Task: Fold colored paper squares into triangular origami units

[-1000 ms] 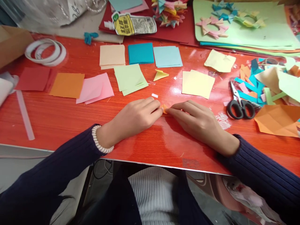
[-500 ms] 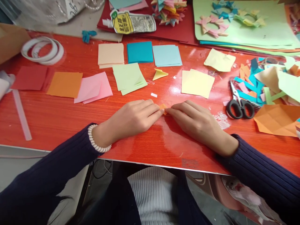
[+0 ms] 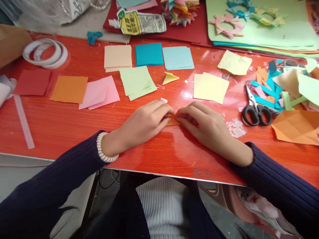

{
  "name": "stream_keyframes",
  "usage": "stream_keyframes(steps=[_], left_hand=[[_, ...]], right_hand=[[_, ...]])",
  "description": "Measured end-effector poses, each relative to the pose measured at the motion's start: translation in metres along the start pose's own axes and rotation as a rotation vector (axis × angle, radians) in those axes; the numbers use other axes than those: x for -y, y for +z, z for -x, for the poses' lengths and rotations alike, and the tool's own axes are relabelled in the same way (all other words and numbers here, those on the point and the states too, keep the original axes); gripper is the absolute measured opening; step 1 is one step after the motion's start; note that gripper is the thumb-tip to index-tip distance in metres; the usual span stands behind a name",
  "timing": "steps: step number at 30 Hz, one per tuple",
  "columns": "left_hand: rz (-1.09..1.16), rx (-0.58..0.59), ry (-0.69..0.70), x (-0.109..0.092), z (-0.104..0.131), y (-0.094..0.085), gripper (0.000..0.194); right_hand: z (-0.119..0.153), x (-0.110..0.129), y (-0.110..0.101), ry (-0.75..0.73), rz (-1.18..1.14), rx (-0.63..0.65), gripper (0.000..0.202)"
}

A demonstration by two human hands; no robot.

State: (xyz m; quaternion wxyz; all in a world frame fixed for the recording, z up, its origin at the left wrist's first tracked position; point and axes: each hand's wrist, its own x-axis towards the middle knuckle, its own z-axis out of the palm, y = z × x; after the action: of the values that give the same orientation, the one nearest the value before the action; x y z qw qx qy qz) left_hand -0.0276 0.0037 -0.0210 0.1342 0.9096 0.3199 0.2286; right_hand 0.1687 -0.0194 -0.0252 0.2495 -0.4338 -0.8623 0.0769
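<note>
A small folded piece of orange paper (image 3: pixel 173 121) lies on the red table between my hands, partly covered by the fingers. My left hand (image 3: pixel 147 121), with a beaded band at the wrist, pinches its left side. From the right, my right hand (image 3: pixel 203 124) pinches the other side between thumb and fingers. Just beyond the hands are a small white scrap (image 3: pixel 163 100) and a folded yellow piece (image 3: pixel 170 78).
Green sheets (image 3: pixel 138 82) and pale yellow sheets (image 3: pixel 210 88) lie beyond the hands. Black-handled scissors (image 3: pixel 256 115) rest at the right by cut scraps and creased orange paper (image 3: pixel 297 126). Tape rolls (image 3: pixel 59 54) sit at the far left.
The fingers of both hands have lifted and curled more. More of the orange paper now shows on the near side, and its small raised point is no longer visible.
</note>
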Motion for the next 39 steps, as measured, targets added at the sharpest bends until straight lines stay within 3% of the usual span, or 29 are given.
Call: stream_keyframes(steps=[11,18,39], left_hand=[[-0.046,-0.004,0.051,0.0,0.003,-0.001,0.014],[-0.103,0.032,0.136,0.003,0.007,-0.002,0.02],[-0.502,0.065,0.357,-0.003,0.009,-0.008,0.021]], right_hand=[[0.004,-0.003,0.001,-0.149,0.109,-0.017,0.014],[0.007,-0.006,-0.007,-0.259,0.132,0.061,0.016],[0.005,-0.005,-0.007,-0.286,0.158,0.056,0.018]])
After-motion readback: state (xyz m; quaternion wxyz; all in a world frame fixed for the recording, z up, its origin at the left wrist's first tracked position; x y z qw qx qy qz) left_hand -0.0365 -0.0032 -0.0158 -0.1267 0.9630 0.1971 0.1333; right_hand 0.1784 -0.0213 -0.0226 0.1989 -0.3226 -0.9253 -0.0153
